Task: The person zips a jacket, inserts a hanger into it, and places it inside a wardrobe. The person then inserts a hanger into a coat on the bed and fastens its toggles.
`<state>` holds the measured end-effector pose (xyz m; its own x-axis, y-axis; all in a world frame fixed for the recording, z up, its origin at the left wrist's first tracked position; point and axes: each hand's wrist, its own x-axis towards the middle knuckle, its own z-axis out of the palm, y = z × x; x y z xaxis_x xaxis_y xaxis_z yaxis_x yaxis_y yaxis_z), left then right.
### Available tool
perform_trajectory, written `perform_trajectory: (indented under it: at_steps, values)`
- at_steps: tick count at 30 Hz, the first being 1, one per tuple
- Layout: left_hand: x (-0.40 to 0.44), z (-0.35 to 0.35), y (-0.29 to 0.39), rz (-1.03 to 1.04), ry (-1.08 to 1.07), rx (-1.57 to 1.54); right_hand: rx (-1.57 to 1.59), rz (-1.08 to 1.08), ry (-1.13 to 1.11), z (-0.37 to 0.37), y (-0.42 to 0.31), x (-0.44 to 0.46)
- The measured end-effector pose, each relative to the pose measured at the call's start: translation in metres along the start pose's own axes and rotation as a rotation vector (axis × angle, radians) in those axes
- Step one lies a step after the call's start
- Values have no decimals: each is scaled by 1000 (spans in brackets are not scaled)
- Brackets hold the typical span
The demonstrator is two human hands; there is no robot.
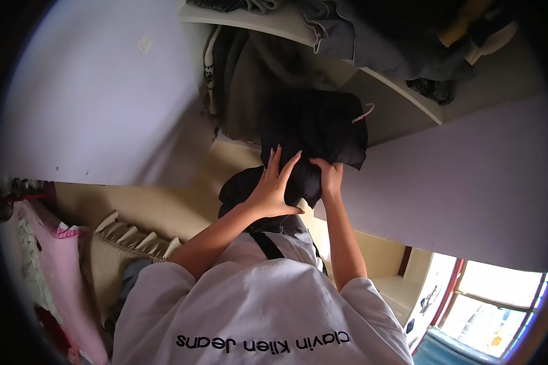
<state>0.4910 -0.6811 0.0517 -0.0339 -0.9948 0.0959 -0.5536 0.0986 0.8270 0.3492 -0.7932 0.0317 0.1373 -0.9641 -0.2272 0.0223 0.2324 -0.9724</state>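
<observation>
A puffy black garment, which looks like a padded jacket, hangs bunched up in front of me at the wardrobe opening. The pink hook of a hanger sticks out at its upper right. My left hand lies against the front of the jacket, fingers spread and thumb pointing right. With my right hand I grip the jacket's lower right edge, the thumb in front and the other fingers hidden behind the cloth. Part of the jacket droops to the left below my left wrist.
Dark clothes hang inside the wardrobe, under a white shelf bearing folded jeans. Pale door panels flank the opening. A pink garment and a beige ruffled cushion are at lower left. A window is at lower right.
</observation>
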Motion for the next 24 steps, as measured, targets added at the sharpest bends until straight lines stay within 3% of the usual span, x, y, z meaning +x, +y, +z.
perform_trajectory:
  at_steps: [4, 8, 12, 18, 20, 21, 24]
  values:
    - [35, 27, -10, -47, 131, -28, -65, 51, 28, 7, -26, 24]
    - [66, 52, -24, -124, 77, -162, -89, -35, 16, -2, -21, 60]
    - [85, 70, -31, -68, 140, -91, -149, -147, -12, -6, -19, 84]
    - [106, 76, -56, -114, 67, -316, -190, -151, -3, 1, -10, 110]
    - [122, 88, -78, 130, 223, -173, -249, -134, 9, 5, -11, 138]
    - [127, 79, -78, 53, 113, -311, -280, -94, 35, -2, -7, 143]
    - [142, 73, -87, 79, 70, -384, -250, -54, 115, 2, -8, 150]
